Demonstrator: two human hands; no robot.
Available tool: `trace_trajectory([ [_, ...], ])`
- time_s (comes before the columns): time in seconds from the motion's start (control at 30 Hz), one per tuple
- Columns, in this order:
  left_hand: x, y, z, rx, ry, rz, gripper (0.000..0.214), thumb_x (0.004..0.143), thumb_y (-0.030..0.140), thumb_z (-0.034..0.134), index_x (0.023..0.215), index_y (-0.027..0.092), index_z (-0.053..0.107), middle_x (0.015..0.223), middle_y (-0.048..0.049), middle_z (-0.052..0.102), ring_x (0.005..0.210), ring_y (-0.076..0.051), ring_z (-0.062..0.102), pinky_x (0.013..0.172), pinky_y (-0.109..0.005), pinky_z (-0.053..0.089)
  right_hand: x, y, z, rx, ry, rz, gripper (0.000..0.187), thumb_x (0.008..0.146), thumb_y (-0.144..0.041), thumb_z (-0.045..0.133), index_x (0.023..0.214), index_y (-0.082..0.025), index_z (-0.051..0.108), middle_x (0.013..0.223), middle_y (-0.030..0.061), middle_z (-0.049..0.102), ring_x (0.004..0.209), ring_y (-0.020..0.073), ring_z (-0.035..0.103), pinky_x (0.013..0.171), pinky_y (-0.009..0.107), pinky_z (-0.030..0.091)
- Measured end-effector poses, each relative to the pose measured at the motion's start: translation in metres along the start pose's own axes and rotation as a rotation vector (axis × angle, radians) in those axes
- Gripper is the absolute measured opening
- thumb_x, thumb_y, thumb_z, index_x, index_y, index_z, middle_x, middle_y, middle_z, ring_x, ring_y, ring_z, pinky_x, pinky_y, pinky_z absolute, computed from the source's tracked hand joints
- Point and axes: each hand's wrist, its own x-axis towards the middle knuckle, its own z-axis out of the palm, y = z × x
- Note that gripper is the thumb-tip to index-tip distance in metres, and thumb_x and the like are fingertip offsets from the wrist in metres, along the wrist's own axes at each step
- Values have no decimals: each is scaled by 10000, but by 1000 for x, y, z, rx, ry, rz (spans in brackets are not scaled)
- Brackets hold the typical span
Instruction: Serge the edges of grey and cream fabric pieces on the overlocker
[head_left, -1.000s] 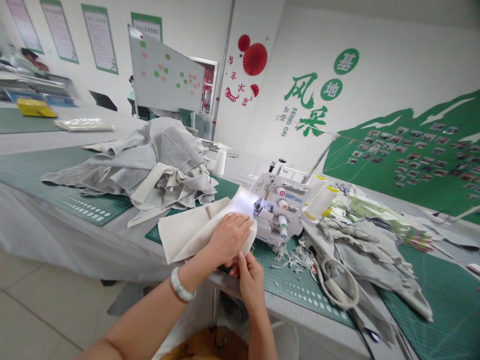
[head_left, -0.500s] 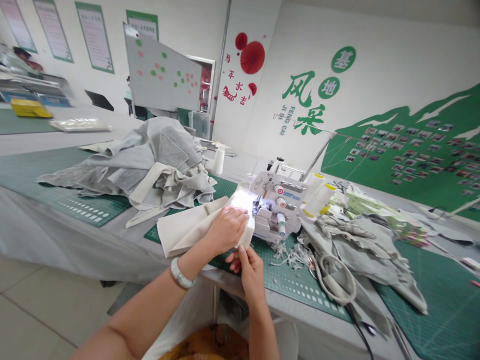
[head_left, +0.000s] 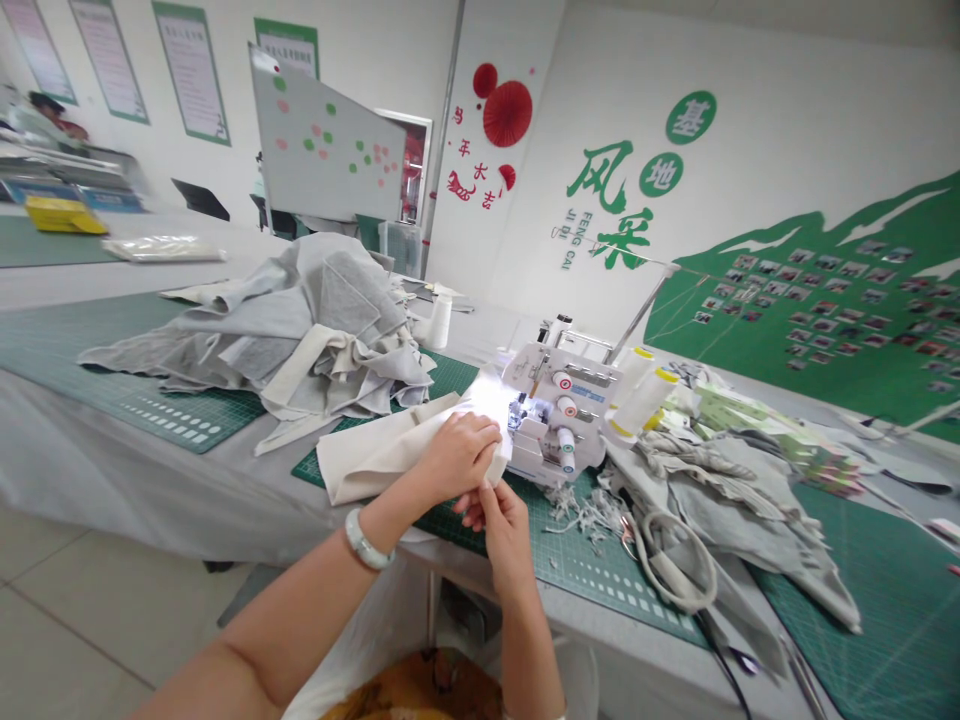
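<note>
A cream piece of fabric (head_left: 379,452) lies folded on the cutting mat, its far end under the lit needle area of a white overlock sewing machine (head_left: 534,452). My left hand (head_left: 461,455) rests over the fabric beside the machine, fingers bent and closed on it. At the near corner of the same fabric, my right hand (head_left: 501,520) pinches the edge between thumb and fingers. A pale bangle (head_left: 366,540) circles my left wrist. The fabric and my own fingers hide part of each grip.
Left of the machine is a heap of grey cloth pieces (head_left: 322,300). Thread scraps (head_left: 589,515), scissors (head_left: 628,538) and grey gathered cloth (head_left: 739,500) lie to the right. Thread cones (head_left: 643,395) stand behind the machine. Another person (head_left: 45,125) sits far left.
My left hand's fingers look more bent over the fabric, and the two hands are slightly closer together. The view has shifted slightly; the fabric stays at the machine.
</note>
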Motion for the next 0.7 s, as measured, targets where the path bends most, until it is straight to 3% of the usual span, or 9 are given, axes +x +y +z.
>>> trace_trajectory([
  [0.2, 2, 0, 1, 12, 15, -10, 146, 892, 233, 468, 923, 176, 600, 1051, -63, 644, 1011, -213, 560, 939, -382, 403, 0, -2, -6, -49, 60, -1, 374, 859, -524, 533, 765, -168, 601, 618, 4, 646, 482, 96, 504, 470, 205, 363],
  [0.5, 10, -9, 5, -47, 28, -28, 120, 847, 172, 489, 885, 184, 602, 1013, -48, 659, 984, -200, 579, 942, -357, 413, -13, 16, -19, -109, 152, -50, 334, 878, -488, 516, 869, -172, 621, 644, 5, 646, 521, 110, 514, 517, 218, 406],
  [0.7, 15, -14, 6, -57, -4, -18, 130, 822, 174, 518, 907, 177, 617, 1015, -52, 665, 992, -200, 582, 958, -347, 412, -14, 19, -17, -154, 124, -66, 332, 884, -482, 505, 873, -173, 625, 646, 6, 642, 527, 116, 525, 529, 224, 420],
])
